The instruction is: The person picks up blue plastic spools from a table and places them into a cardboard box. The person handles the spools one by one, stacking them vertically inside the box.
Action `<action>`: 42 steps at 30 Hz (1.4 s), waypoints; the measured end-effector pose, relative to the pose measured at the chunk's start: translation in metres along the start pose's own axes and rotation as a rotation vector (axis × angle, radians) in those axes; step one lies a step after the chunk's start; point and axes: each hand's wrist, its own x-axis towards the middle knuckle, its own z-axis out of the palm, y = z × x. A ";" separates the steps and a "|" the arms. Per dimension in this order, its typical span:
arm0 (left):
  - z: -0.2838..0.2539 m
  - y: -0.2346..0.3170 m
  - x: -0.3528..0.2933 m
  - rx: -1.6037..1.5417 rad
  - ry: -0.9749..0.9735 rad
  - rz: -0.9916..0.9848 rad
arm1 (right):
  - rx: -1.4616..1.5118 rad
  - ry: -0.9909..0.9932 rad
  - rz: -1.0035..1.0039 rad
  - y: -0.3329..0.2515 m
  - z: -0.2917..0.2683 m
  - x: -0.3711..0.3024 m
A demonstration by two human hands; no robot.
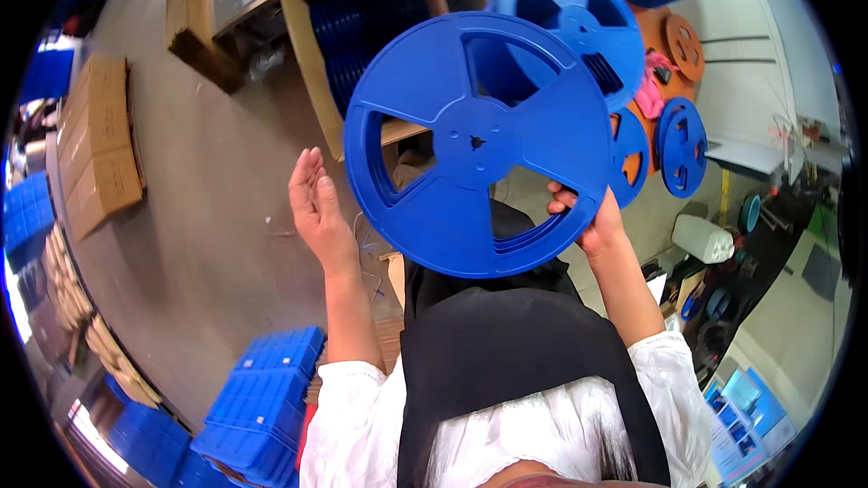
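Note:
A large blue plastic reel [477, 140] with three cut-out windows is held up in front of me, face on. My right hand [586, 217] grips its lower right rim with fingers curled over the edge. My left hand [316, 203] is raised just left of the reel, palm flat and fingers together, a little apart from the rim. Behind the reel stands an open cardboard box [312, 45] filled with more blue reels [362, 23] on edge.
More blue reels [579, 14] and orange reels [683, 45] lie at the upper right. Stacked blue crates [262, 407] sit at the lower left, flat cardboard boxes [95, 149] at the left. A white table [768, 72] is at the right.

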 end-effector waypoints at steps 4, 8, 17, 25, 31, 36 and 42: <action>-0.011 -0.001 0.007 0.153 -0.024 -0.009 | -0.052 0.029 0.000 0.004 0.002 0.007; -0.015 -0.004 0.019 0.380 -0.072 -0.054 | -0.044 -0.020 0.032 0.011 0.005 0.014; -0.007 -0.021 0.045 0.560 -0.198 -0.136 | -0.103 -0.033 0.030 0.013 0.033 0.024; 0.003 -0.018 0.067 0.391 -0.088 -0.277 | -0.254 0.007 -0.023 0.011 0.061 0.028; -0.035 -0.027 0.086 0.067 -0.041 -0.319 | -0.429 0.166 -0.258 0.021 0.107 0.033; -0.108 -0.040 0.095 0.021 0.079 -0.347 | -0.423 0.057 -0.412 0.014 0.098 0.053; -0.233 -0.116 0.059 -0.379 0.142 -0.323 | -0.141 -0.075 -0.184 0.010 0.093 0.063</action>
